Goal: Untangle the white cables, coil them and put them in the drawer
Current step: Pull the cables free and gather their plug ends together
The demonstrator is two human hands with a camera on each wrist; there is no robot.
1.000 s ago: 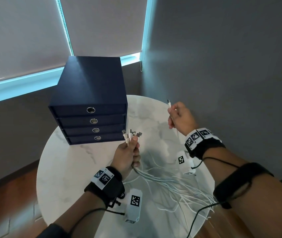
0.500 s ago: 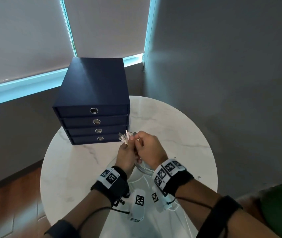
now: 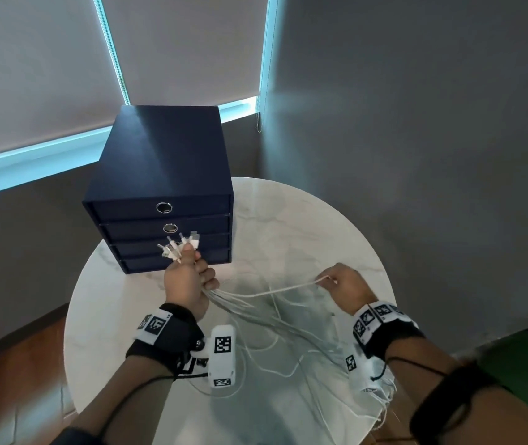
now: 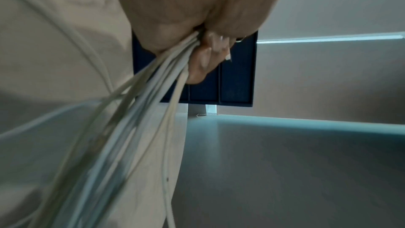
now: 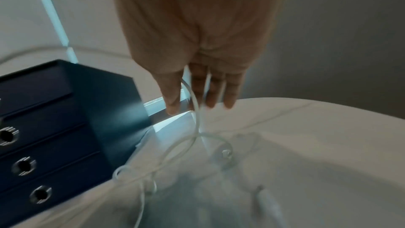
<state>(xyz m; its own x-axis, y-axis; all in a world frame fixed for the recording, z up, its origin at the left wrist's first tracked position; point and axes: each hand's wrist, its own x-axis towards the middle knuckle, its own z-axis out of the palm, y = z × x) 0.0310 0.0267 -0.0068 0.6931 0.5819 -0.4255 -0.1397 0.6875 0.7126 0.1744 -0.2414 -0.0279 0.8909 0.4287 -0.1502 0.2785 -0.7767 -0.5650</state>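
Note:
My left hand is raised in front of the lower drawers and grips a bundle of white cables. Their connector ends stick up above the fist. In the left wrist view the cables stream out from under the curled fingers. My right hand is off to the right above the table and pinches one white cable, which stretches back to the left fist. In the right wrist view that strand runs between thumb and fingers. The navy drawer unit has four drawers, all shut.
The drawer unit stands at the back left of a round white marble table. Loose cable lengths sprawl across the near right of the top and hang over its edge. Grey walls and window blinds close in behind; wooden floor lies to the left.
Half a second ago both hands met at the connector ends. My right hand has since swung out to the right and lower, drawing one cable away from the bundle. The left hand stays put.

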